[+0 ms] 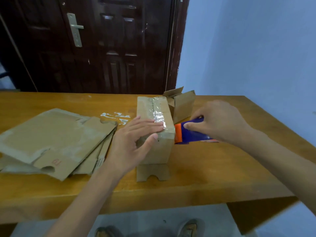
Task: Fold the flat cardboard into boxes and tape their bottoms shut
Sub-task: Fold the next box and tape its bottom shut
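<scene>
While flat on the taped box (154, 127), left hand (136, 139) spread; right hand (220, 120) gripping tape dispenser (191, 134) at box's right edge.

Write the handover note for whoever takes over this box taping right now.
Left hand: flat on the box, pressing the tape strip down.
Right hand: grips the tape dispenser at the box's right edge.
Done: the strip runs along this box's seam; another folded box stands behind.
Left: part the tape from the dispenser, then fold and tape the flat cardboard stack on the table.
</scene>
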